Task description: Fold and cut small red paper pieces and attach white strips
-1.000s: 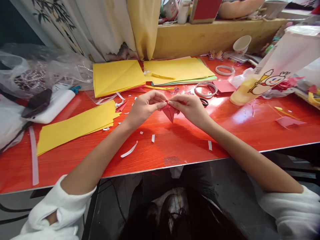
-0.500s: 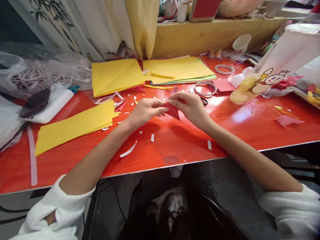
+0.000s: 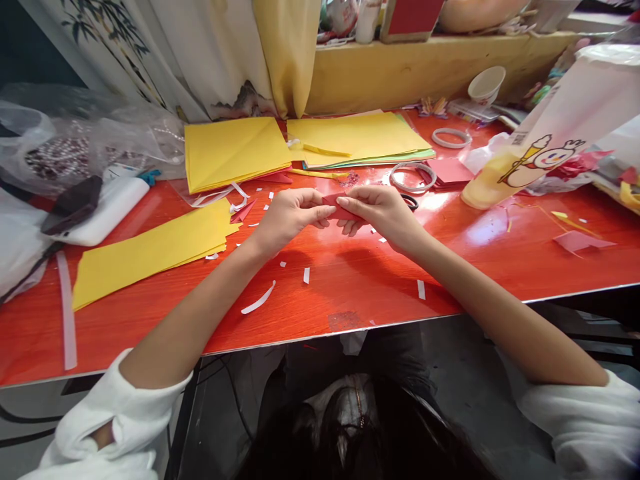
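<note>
A small folded piece of red paper (image 3: 342, 204) is held between both hands above the red table (image 3: 330, 293). My left hand (image 3: 296, 217) pinches its left end between thumb and fingers. On the other side, my right hand (image 3: 376, 212) grips it with the thumb on top, covering much of the paper. Just left of my left hand lie a red folded paper piece (image 3: 244, 211) and a stack of yellow paper strips (image 3: 155, 252). White paper scraps (image 3: 307, 275) are scattered below the hands.
Two piles of yellow sheets (image 3: 235, 153) lie at the back. Rolls of tape (image 3: 413, 179) and a tall drink cup (image 3: 530, 147) stand to the right. At the left are a white device (image 3: 110, 210) and a plastic bag of beads (image 3: 65, 150). The table's front edge (image 3: 300, 338) runs below my forearms.
The red paper has turned: its point hung down between my hands before, and now it lies more level. My right fingers have shifted to wrap around its right end.
</note>
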